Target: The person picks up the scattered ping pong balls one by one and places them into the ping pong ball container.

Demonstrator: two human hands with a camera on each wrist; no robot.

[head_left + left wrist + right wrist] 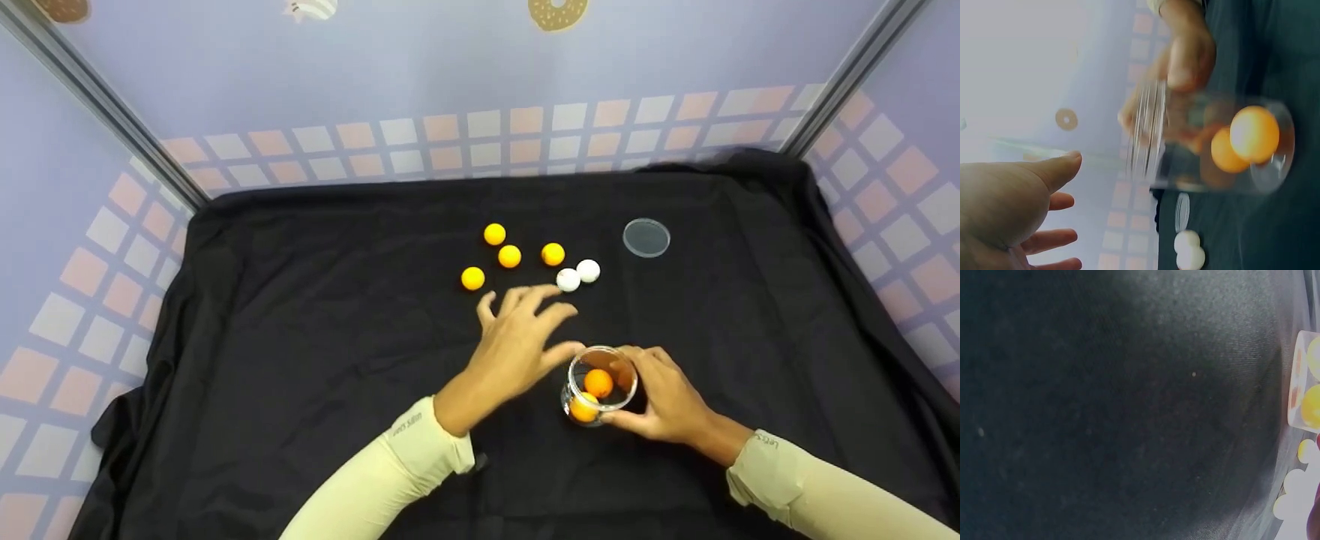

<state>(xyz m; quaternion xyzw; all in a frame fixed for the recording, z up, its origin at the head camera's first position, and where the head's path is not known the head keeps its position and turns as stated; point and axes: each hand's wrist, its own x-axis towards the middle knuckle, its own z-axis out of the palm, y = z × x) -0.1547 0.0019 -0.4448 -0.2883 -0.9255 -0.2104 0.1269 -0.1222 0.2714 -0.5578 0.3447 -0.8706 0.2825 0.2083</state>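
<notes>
My right hand (666, 396) grips a clear round jar (568, 401) from its right side, thumb near and fingers behind. Its mouth is uncovered, and two orange table tennis balls (598, 383) lie at the bottom. My left hand (516, 346) hovers over the cloth with fingers spread and nothing in them; in the head view its thumb tip comes close to the jar's rim. In the left wrist view, that hand (1005, 208) is apart from the jar (1185, 183). Only part of the jar (1296, 385) shows at the right edge of the right wrist view.
Several loose orange balls (509, 256) and two white balls (588, 271) lie beyond my left hand. A clear round lid (646, 238) rests farther back to the right. Black cloth (315, 360) covers the table, and patterned panels (450, 67) enclose its back and sides.
</notes>
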